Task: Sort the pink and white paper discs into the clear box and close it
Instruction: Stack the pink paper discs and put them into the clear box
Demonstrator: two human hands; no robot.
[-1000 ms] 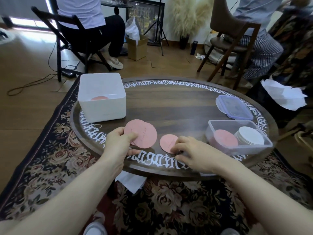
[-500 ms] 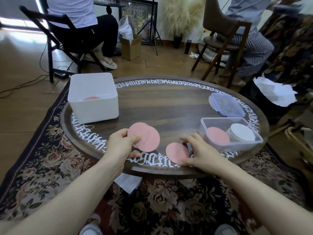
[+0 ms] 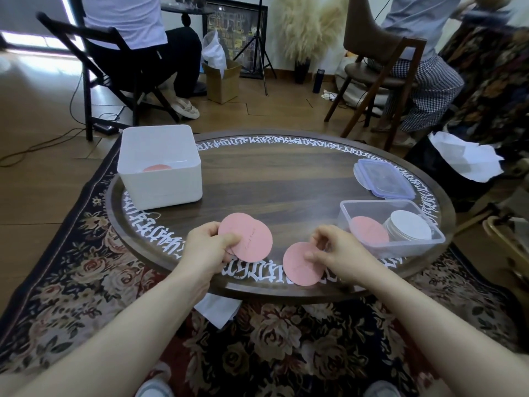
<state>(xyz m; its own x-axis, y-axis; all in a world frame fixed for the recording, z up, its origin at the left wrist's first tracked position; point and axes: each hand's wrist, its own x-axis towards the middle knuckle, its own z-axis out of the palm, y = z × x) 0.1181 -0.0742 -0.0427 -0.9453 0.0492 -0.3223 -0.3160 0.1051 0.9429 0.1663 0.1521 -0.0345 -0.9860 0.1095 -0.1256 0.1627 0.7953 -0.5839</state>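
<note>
My left hand [image 3: 207,247] pinches a few overlapping pink discs [image 3: 249,239] above the near edge of the round wooden table [image 3: 274,181]. My right hand [image 3: 333,250] grips a single pink disc [image 3: 300,266] by its upper right edge. To the right stands the clear box [image 3: 366,207], open, with a pink disc stack [image 3: 369,229] on its left side and a white disc stack [image 3: 409,224] on its right. Its clear lid [image 3: 383,177] with a blue rim lies flat behind it.
A white square bin [image 3: 160,167] at the table's left holds a pink disc [image 3: 157,168]. White paper [image 3: 219,309] lies on the floral rug under the near edge. People on chairs sit beyond the table, and crumpled white paper [image 3: 463,159] lies far right.
My right hand took hold of the single pink disc and drew it toward the near right. My left hand kept its pink discs almost still.
</note>
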